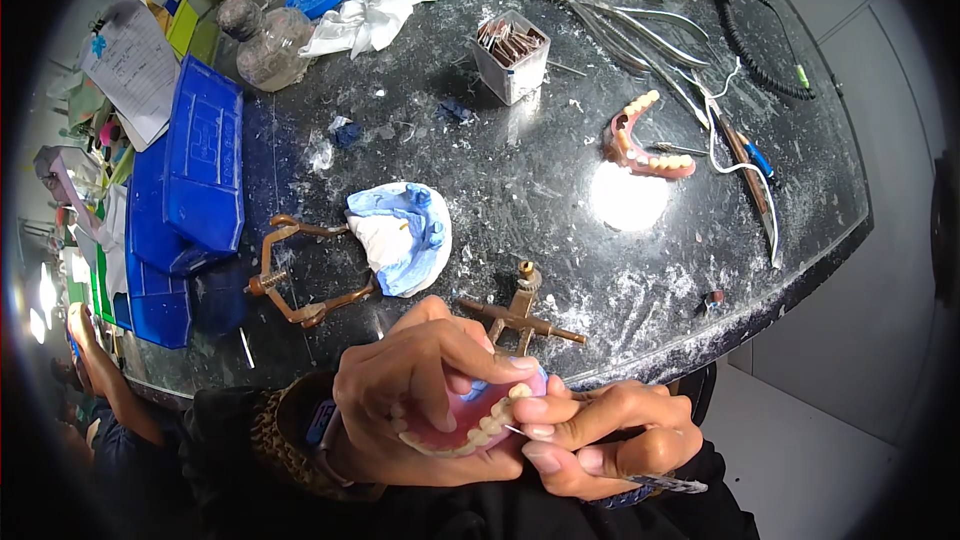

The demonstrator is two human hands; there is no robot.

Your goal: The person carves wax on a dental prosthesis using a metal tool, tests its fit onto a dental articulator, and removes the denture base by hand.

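My left hand (415, 370) is closed round a denture (468, 437) with a pink base and cream teeth, held low near the table's front edge. Some blue material shows between the fingers at its back. My right hand (625, 430) pinches a slim tool (678, 484) with a patterned handle; its thin metal tip meets the denture beside the teeth. Just beyond my hands lies a white and blue dental cast (430, 255), next to a brown metal articulator frame (268, 285). Another brass-coloured articulator part (520, 318) rests right behind my fingers.
A second denture (660, 162) lies at the right, near pliers (650, 30) and a white cord (725, 160). A clear square cup (512, 65) holds small brown pieces. Blue bins (200, 170) stand left, before another person's arm (110, 375). White dust covers the dark table (560, 230).
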